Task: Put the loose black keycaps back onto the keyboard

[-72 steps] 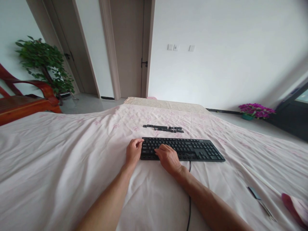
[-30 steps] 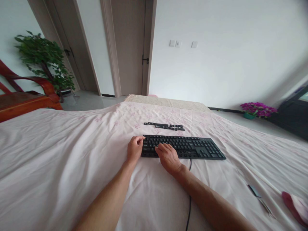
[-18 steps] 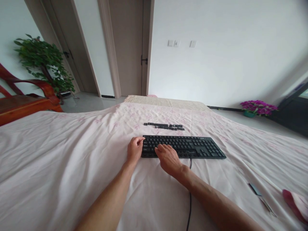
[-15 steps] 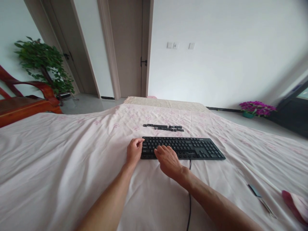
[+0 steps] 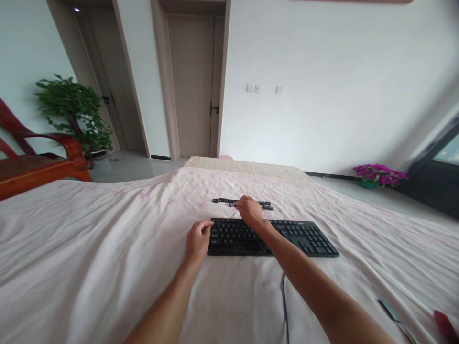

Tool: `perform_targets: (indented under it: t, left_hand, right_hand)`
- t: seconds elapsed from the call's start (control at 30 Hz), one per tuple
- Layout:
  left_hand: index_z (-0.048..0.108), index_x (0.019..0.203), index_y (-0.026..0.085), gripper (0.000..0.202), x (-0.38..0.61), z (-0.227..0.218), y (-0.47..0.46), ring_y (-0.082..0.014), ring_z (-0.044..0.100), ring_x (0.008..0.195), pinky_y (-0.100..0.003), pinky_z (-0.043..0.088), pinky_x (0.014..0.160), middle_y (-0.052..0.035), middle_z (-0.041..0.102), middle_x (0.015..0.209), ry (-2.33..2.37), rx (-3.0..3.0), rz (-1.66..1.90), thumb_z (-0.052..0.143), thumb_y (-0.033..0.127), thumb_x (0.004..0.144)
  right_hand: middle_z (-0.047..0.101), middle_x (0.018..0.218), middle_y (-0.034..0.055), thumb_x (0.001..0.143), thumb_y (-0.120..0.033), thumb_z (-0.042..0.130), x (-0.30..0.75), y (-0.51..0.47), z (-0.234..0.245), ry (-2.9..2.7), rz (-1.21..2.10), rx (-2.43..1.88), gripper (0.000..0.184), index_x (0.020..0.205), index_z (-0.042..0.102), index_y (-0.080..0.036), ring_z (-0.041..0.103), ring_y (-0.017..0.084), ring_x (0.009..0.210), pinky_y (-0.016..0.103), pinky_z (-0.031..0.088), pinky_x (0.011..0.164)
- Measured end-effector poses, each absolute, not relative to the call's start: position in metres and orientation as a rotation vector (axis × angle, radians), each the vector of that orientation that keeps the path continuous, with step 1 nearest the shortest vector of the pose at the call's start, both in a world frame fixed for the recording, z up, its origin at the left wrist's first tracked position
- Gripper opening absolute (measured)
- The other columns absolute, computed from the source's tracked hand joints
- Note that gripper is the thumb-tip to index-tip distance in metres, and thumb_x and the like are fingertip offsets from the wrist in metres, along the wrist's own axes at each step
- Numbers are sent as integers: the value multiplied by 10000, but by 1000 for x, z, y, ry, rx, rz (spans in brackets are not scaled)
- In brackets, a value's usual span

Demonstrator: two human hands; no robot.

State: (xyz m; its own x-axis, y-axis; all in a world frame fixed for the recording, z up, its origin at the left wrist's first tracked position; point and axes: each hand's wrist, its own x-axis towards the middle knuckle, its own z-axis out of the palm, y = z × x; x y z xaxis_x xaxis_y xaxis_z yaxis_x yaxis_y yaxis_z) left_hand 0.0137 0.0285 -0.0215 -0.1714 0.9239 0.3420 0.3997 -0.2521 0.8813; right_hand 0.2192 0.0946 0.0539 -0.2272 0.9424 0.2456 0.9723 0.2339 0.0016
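A black keyboard (image 5: 229,236) lies on the pale flowered cloth, its bottom row stripped of some keycaps. At its upper left corner my left hand (image 5: 198,240) grips the edge, thumb and forefinger closed on it. Beyond the keyboard, loose black keycaps (image 5: 223,200) are laid out in two rough rows. Over the middle of these rows is my right hand (image 5: 250,211), fingers bent together and pointing down among them; whatever is between the fingertips is hidden. My right forearm crosses above the keyboard and covers part of its keys.
A black cable (image 5: 285,306) runs from the keyboard toward me. On the right of the cloth (image 5: 143,267) lie a small dark-handled tool (image 5: 390,310) and a red item (image 5: 445,327). A wooden chair (image 5: 43,167) and a leafy plant (image 5: 71,105) stand at the left.
My right hand has moved from the keyboard's lower left keys forward to the loose keycaps. My left hand stays at the corner. The view has tilted up slightly.
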Motion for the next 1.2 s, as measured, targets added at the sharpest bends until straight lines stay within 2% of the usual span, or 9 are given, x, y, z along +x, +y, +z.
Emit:
perform_targets:
  t: [0.17,0.4,0.77,0.9,1.2]
  left_hand:
    - [685,896,208,205,15,-19,29,-166,635,905,-311,477,865,-41,690,944,1519,1598,1435,503,214,801]
    - [685,895,214,217,14,-19,29,-162,630,918,-309,472,875,-33,687,951,1527,1610,1427,495,187,793]
    - [692,885,208,220,14,-17,29,-170,631,915,-323,472,887,-37,688,946,1536,1601,1421,498,172,786]
    - [692,884,203,222,15,-16,29,-166,632,901,-319,474,878,-37,688,944,1547,1597,1404,499,165,782]
    - [688,892,206,218,15,-14,29,-165,628,909,-315,474,872,-35,687,948,1549,1610,1393,498,174,790]
  right_hand:
    - [623,1077,106,910,-229,448,210,130,51,-2444,-322,-1785,273,999,706,-219,519,206,1023,278,359,825]
    - [632,1023,120,897,-180,461,206,149,43,-2662,-443,-1644,248,883,708,-170,499,227,1025,308,360,837]
    - [637,1027,164,872,-117,459,195,155,39,-2802,-548,-1556,241,932,691,-106,540,226,1026,322,390,850]
    - [660,999,170,848,-82,457,189,155,39,-2803,-528,-1613,254,922,699,-104,582,229,983,333,411,830]
    - [656,1049,170,861,-82,468,185,152,41,-2732,-431,-1697,248,988,679,-108,576,238,1033,329,404,864]
